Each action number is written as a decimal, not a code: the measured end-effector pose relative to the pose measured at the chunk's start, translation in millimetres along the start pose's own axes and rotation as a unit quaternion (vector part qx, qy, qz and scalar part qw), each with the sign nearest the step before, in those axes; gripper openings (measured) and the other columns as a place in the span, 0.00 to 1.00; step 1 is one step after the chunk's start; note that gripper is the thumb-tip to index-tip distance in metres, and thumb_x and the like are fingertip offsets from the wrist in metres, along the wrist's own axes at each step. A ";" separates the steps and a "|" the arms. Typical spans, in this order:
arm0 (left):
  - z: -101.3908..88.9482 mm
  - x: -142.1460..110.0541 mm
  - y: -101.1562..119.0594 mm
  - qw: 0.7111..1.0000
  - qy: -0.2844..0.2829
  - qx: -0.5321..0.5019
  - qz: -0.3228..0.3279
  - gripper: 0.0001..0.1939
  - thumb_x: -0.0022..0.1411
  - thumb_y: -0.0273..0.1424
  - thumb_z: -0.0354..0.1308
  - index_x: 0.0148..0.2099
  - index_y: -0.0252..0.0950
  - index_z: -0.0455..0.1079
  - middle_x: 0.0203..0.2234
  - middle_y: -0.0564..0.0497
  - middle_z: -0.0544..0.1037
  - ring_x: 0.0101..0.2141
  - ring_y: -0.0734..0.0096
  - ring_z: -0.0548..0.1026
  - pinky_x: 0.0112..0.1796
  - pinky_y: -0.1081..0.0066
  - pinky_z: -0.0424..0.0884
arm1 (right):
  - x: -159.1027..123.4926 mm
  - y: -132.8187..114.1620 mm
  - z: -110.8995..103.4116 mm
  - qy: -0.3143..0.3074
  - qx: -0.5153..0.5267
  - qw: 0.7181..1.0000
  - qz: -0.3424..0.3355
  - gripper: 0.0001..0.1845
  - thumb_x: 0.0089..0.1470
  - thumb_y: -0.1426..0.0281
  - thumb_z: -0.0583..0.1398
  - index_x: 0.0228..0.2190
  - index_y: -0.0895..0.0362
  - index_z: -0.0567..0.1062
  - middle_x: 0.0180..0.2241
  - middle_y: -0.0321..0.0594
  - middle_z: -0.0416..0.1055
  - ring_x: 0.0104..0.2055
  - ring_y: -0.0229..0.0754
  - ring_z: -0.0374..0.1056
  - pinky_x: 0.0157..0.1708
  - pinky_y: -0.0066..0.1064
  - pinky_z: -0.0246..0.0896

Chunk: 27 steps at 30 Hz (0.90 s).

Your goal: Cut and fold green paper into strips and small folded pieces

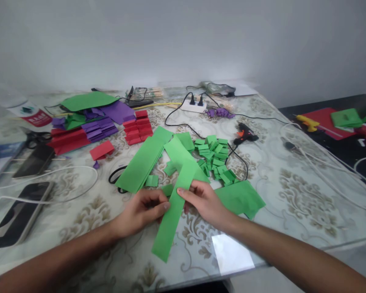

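Note:
A long green paper strip [171,219] lies across the near middle of the table, slanting from its front end up toward the pile. My left hand [143,211] is curled at the strip's left edge, fingers pinching it. From the other side my right hand [203,201] pinches the same strip with thumb and fingers. Just behind them lie more long green strips [142,162] and a heap of small folded green pieces [215,156]. A larger green sheet [239,197] rests under and beyond my right wrist.
Red strips [138,127], purple strips [99,128] and a green sheet [88,100] sit at the back left. A black glue gun [245,133], a power strip [194,106] and cables lie behind. Two phones [20,213] and scissors [33,138] are at left. A dark side table [338,138] stands right.

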<state>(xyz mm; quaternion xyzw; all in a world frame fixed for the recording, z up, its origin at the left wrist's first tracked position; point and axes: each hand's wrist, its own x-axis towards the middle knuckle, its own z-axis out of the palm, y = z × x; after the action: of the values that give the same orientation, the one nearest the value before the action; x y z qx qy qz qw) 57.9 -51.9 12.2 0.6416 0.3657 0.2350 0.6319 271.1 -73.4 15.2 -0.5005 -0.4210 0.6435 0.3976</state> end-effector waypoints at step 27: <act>-3.2 -0.4 -2.6 1.000 0.002 0.002 0.021 0.17 0.67 0.40 0.61 0.32 0.33 0.69 0.23 0.54 0.69 0.25 0.75 0.66 0.27 0.76 0.62 | 8.7 -5.7 -14.0 0.089 0.019 0.995 -0.040 0.23 0.47 0.53 0.72 0.21 0.58 0.73 0.19 0.33 0.68 0.22 0.36 0.66 0.23 0.27 0.56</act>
<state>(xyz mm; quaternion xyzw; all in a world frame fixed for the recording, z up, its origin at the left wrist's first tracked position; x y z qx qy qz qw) 54.8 -50.3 10.0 0.6500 0.3534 0.2490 0.6250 283.7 -61.4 15.9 -0.5311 -0.3914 0.5879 0.4682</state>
